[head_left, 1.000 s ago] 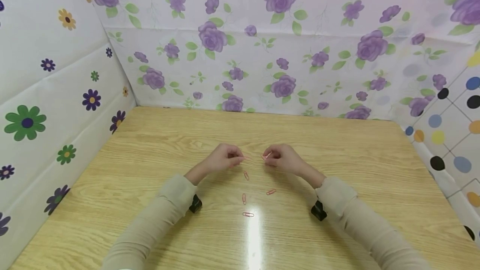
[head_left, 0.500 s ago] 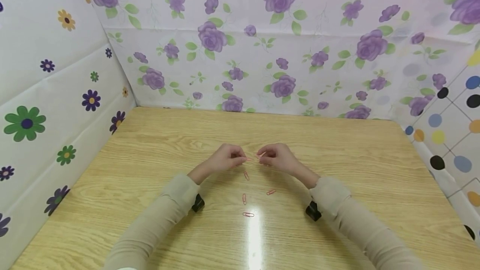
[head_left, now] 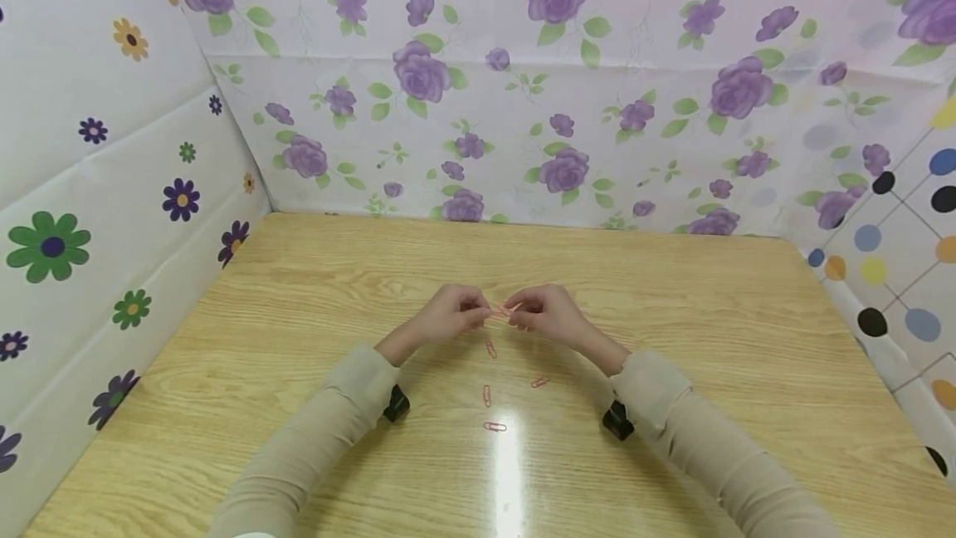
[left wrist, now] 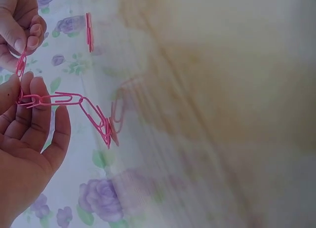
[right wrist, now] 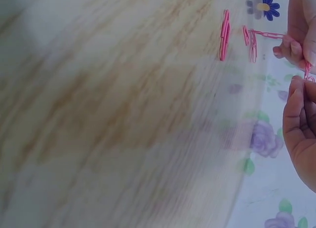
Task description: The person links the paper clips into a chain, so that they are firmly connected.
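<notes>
In the head view, the left hand (head_left: 453, 312) pinches one pink paper clip (head_left: 497, 314) and the right hand (head_left: 548, 312) another, the two meeting between the fingertips, too small to tell whether linked. Loose clips (head_left: 495, 427) lie nearer the wearer than both hands, on the glossy, wood-grained table (head_left: 695, 297). In the left wrist view, a chain (left wrist: 80, 100) of rounded wire loops hangs from the left hand to the table. The right wrist view cuts off both hands.
</notes>
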Tool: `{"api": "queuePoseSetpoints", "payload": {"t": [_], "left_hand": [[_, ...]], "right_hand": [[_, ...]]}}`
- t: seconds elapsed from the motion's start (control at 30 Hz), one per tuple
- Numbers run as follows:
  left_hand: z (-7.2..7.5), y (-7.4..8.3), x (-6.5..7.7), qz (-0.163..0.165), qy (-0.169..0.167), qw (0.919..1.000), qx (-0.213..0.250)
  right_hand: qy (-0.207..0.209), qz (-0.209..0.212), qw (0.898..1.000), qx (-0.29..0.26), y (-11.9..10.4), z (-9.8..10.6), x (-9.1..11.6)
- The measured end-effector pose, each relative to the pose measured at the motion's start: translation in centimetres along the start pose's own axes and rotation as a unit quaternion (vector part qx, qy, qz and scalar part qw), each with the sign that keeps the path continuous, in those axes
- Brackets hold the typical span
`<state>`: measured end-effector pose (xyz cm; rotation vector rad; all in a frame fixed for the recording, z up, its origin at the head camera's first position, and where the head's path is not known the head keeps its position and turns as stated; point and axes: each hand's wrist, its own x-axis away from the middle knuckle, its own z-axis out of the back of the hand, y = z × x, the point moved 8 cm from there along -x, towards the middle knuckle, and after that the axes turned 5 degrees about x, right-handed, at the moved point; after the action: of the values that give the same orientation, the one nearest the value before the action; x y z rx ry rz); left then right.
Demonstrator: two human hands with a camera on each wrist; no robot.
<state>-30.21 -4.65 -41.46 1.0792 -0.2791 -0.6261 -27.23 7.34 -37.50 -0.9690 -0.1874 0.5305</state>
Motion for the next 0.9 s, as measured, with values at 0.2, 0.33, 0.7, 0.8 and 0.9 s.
{"api": "queuePoseSetpoints", "payload": {"t": [0.2, 0.33, 0.7, 0.8, 0.9], "left_hand": [[0.3, -0.1, 0.1, 0.000, -0.002, 0.9999, 0.016], [0.7, -0.4, 0.3, 0.014, 0.000, 0.9995, 0.026], [0.6, -0.5, 0.2, 0.014, -0.020, 0.9991, 0.033], [0.5, -0.4, 0.2, 0.010, -0.032, 0.9987, 0.040], [0.3, -0.3, 0.1, -0.007, -0.048, 0.9987, 0.019]], "right_hand": [[0.006, 0.014, 1.000, 0.025, 0.9, 0.0, -0.2], [0.006, 0.017, 0.999, 0.037, 0.4, 0.4, 0.2], [0.014, 0.001, 1.000, 0.019, 4.0, -0.1, -0.9], [0.013, 0.000, 1.000, 0.011, 4.2, -0.2, -1.0], [0.012, -0.004, 1.000, 0.011, 4.1, -0.3, -1.0]]}}
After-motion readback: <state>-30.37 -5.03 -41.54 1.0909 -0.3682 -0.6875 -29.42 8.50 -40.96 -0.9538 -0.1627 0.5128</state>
